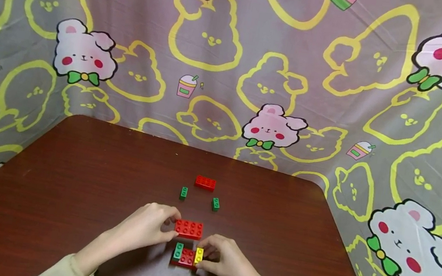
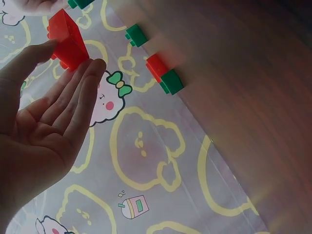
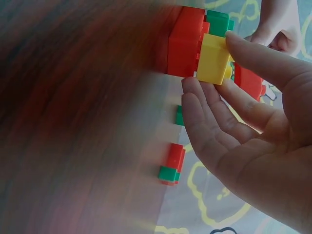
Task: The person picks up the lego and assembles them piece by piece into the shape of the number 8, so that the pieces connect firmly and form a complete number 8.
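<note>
Between its thumb and fingers, my left hand (image 1: 151,223) grips a red eight-stud toy building brick (image 1: 189,229), studs up. The left wrist view shows this red brick (image 2: 68,41) pinched at one end and raised. Nearer to me, another red brick (image 1: 187,257) bears a green two-stud brick (image 1: 178,251) on its left end and a yellow two-stud brick (image 1: 199,255) on its right end. My right hand (image 1: 225,259) pinches the yellow brick, thumb on one side and fingers on the other. In the right wrist view the yellow brick (image 3: 212,58) sits against the studded face of the red one (image 3: 185,44).
Farther back on the brown table (image 1: 92,176) lie a loose red brick (image 1: 205,183) and two small green bricks, one to the left (image 1: 183,193) and one to the right (image 1: 216,204). A patterned curtain (image 1: 207,117) hangs behind the table and along its sides.
</note>
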{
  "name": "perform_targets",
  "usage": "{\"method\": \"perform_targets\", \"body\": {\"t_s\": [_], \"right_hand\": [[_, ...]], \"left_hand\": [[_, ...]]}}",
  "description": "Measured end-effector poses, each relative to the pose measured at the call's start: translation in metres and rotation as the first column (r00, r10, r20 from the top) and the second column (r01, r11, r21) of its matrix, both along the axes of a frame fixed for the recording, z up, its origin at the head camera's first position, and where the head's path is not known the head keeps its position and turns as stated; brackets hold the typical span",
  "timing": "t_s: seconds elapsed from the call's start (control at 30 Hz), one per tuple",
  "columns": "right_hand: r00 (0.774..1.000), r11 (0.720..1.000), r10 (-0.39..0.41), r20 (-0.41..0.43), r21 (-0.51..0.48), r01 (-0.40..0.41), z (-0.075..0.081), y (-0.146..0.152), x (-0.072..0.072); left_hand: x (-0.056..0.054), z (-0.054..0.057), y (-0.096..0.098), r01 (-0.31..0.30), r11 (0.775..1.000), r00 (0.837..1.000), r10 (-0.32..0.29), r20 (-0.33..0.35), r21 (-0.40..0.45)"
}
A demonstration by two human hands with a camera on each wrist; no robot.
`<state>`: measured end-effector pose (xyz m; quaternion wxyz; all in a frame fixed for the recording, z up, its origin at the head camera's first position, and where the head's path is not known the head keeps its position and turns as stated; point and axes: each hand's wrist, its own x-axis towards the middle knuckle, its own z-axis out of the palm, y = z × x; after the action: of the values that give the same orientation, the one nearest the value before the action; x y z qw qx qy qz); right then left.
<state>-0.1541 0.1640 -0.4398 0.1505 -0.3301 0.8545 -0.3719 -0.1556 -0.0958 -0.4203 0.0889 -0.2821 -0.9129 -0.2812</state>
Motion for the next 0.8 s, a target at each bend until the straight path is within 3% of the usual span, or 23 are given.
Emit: {"method": "perform_targets", "body": {"t_s": [0.3,0.57,0.8], "right_hand": [[0.996,0.999,-0.003,-0.091,-0.054,-0.002,0.004,0.004,0.000],[0.997,0.997,-0.054,-0.058,-0.056,0.050,0.009,0.009,0.000],[0.993,0.996,-0.056,-0.104,-0.077,0.048,0.011,0.010,0.001]], "left_hand": [[0.007,0.004,0.001,0.025,1.000,1.000,-0.025,-0.009,0.005],[0.011,0.006,0.002,0.033,0.999,0.999,-0.033,0.034,-0.004],[0.013,0.003,0.004,0.056,0.998,0.998,-0.056,0.017,-0.002]]}}
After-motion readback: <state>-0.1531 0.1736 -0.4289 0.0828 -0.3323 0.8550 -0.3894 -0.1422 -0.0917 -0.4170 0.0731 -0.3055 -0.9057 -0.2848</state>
